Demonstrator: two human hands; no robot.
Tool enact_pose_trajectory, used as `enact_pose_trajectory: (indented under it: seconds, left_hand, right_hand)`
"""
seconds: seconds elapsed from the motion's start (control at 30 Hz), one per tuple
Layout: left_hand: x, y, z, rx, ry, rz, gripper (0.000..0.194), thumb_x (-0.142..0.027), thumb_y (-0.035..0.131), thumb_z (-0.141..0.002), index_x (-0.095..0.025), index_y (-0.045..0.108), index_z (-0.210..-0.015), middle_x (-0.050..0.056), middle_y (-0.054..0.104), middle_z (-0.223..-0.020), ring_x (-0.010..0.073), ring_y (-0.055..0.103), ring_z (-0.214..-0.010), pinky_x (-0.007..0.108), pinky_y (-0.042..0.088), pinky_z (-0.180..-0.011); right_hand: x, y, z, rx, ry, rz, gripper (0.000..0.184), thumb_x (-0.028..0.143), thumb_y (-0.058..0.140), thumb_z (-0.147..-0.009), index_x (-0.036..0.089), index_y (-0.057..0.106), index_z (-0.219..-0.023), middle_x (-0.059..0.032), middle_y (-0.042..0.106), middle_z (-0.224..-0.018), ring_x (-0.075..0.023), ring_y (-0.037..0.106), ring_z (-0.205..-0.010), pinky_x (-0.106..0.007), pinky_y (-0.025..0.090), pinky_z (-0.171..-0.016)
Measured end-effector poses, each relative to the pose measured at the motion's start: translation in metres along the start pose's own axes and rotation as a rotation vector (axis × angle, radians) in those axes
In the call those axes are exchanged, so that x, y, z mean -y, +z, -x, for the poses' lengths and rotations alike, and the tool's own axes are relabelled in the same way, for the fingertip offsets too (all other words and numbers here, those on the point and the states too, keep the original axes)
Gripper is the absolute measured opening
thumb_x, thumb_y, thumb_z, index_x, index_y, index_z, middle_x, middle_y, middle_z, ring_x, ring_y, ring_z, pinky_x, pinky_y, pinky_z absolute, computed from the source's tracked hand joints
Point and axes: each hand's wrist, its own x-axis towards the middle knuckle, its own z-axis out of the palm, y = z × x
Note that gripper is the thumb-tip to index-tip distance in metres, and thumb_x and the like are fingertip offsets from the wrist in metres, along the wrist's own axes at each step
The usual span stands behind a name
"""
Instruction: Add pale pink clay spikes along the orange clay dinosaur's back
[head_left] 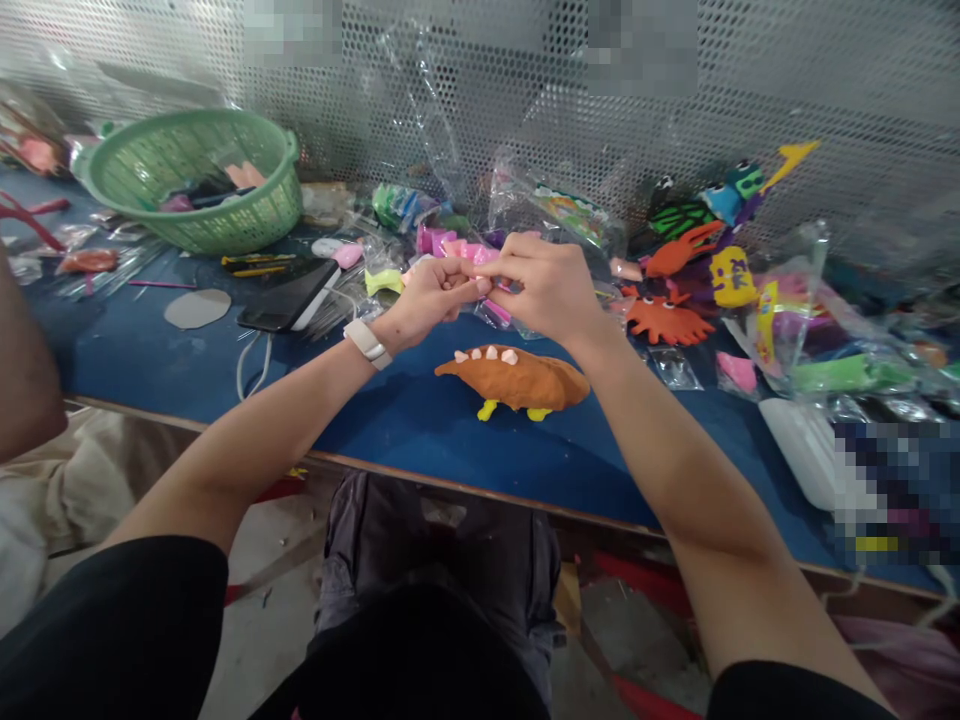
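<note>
Here we see both hands raised over the tabletop (465, 460), their fingertips meeting. The left hand (431, 298) has its thumb and fingers bunched, and the right hand (551, 285) reaches across to touch them. We cannot tell whether a small piece is pinched between the 2. A pale wristband (367, 345) circles the left wrist.

Just below the hands, near the front edge, we find an orange-brown clay figure (517, 385) standing on 2 yellow feet (538, 413). A row of 4 pale pink lumps (510, 356) runs along its upper left edge, and neither hand touches it.

To the left of the hands we see a dark phone (277, 302) with a white edge, a flat grey disc (197, 309) and, farther back, a green basket (262, 212) with things inside. A yellow-green piece (384, 282) lies just beside the left hand. On the right we make out an orange crab-like figure (670, 318), a yellow piece (730, 278) with dark marks and a pink lump (736, 371). Behind everything rises a perforated panel (337, 110). At the far left we see another person's arm (26, 360).
</note>
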Motion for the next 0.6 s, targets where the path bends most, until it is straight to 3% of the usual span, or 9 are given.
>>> enact_pose_trajectory:
  seconds: [0.2, 0.43, 0.6]
  left_hand:
    - [-0.0027, -0.0007, 0.002, 0.074, -0.061, 0.105, 0.051, -0.058, 0.1, -0.077, -0.016, 0.077, -0.092, -0.012, 0.037, -0.053, 0.0025, 0.029, -0.045, 0.021, 0.022, -0.044]
    - [0.004, -0.0007, -0.0008, -0.013, 0.031, 0.015, 0.053, -0.06, 0.101, -0.075, -0.017, 0.076, -0.092, -0.008, 0.055, -0.061, 0.0018, 0.037, -0.046, 0.021, 0.025, -0.042]
    - [-0.0017, 0.0011, 0.0015, 0.064, 0.042, 0.057, 0.05, -0.062, 0.095, -0.082, -0.016, 0.08, -0.096, -0.011, 0.043, -0.057, 0.002, 0.032, -0.045, 0.021, 0.025, -0.043]
  right_hand:
    - [0.0017, -0.0032, -0.001, -0.011, 0.0, -0.003, 0.022, 0.032, 0.063, -0.109, 0.027, 0.085, -0.107, -0.0029, 0.077, -0.099, -0.0175, 0.068, -0.085, -0.034, 0.048, -0.072]
    - [0.0017, -0.0032, 0.0, 0.005, 0.01, -0.004, 0.021, 0.031, 0.064, -0.108, 0.027, 0.084, -0.11, -0.0034, 0.078, -0.102, -0.0184, 0.069, -0.088, -0.034, 0.048, -0.073]
    - [0.0025, -0.0044, -0.0008, 0.001, 0.06, -0.023, 0.021, 0.037, 0.065, -0.109, 0.027, 0.083, -0.113, -0.0049, 0.079, -0.107, -0.0192, 0.068, -0.087, -0.034, 0.05, -0.075]
